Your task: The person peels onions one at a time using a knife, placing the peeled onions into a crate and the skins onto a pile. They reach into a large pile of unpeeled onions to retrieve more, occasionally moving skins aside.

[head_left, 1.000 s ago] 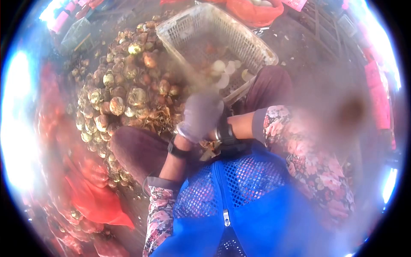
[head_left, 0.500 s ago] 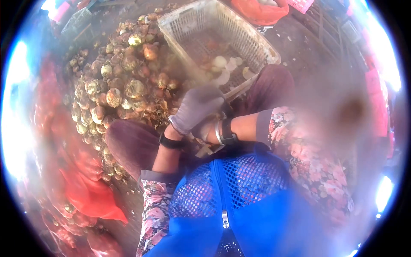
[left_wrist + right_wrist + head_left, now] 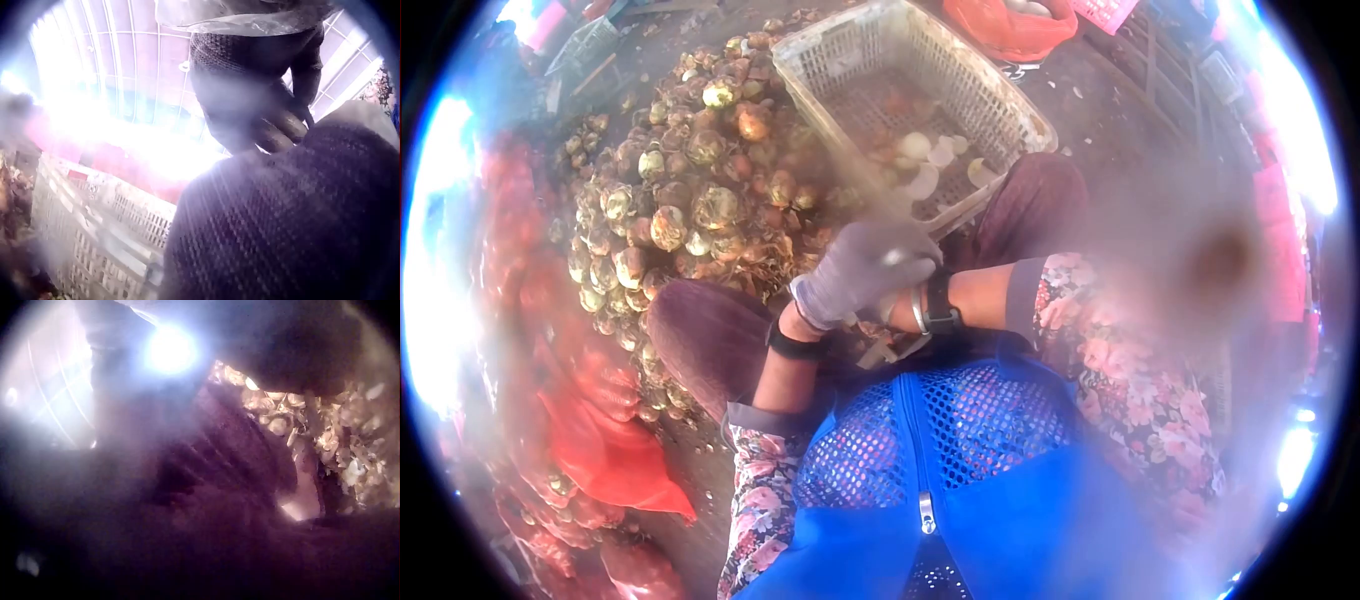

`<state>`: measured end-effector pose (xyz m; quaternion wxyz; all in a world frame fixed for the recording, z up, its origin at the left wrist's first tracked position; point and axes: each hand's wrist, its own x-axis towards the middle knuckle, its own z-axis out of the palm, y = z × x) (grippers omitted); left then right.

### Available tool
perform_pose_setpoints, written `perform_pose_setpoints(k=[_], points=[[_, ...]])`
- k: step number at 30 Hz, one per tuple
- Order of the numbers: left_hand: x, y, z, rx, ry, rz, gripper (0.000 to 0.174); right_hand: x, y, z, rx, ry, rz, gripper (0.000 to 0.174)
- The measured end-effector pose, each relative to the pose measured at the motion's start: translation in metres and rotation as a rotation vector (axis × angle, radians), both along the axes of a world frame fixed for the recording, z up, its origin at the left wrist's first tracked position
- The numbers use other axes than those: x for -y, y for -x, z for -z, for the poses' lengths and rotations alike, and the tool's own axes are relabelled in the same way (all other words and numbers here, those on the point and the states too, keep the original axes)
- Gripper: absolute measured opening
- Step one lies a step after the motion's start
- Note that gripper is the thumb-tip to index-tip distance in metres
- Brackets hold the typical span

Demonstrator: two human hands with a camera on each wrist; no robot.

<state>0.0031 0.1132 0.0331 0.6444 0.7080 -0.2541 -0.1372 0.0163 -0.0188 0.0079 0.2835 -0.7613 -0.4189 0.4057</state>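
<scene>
The left hand (image 3: 865, 270) is being held over the right hand (image 3: 887, 308), which is mostly being hidden by it. The left fingers are being kept bent, but it cannot be told if anything is being gripped by them. It also cannot be told if the right hand is being opened or closed, or if anything is being held in it, as the right wrist view is being made dark and blurry. A big pile of brown onions (image 3: 700, 200) is being spread on the ground ahead and to the left, near the hands. Just past the hands, a dirty white basket (image 3: 990, 92) is being lit from above, and a few pale onion pieces (image 3: 916, 146) are being held in its near end. A blue vest (image 3: 1010, 500) and flowery sleeves (image 3: 1125, 390) are being worn. Beyond the basket, white things are being held by a red bag (image 3: 1000, 32).
</scene>
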Motion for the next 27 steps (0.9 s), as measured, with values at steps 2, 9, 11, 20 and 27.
perform_pose_setpoints(k=[2,9,11,20,27], points=[[0.002,0.003,-0.002,0.054,-0.047,0.002,0.013,0.003,-0.008,-0.005,0.076,0.036,-0.017,0.033],[0.018,0.009,-0.003,0.313,-0.015,-0.095,0.013,0.021,-0.054,-0.025,0.488,0.336,-0.097,0.031],[0.024,0.010,-0.005,0.454,-0.048,-0.125,0.013,0.022,-0.068,-0.027,0.588,0.434,-0.122,0.031],[-0.003,0.004,-0.024,0.575,-0.117,-0.391,0.034,0.001,-0.098,-0.032,0.807,0.605,-0.256,0.028],[-0.125,-0.062,-0.023,0.304,0.154,-1.056,0.022,-0.004,-0.107,-0.034,0.895,0.517,-0.192,0.027]])
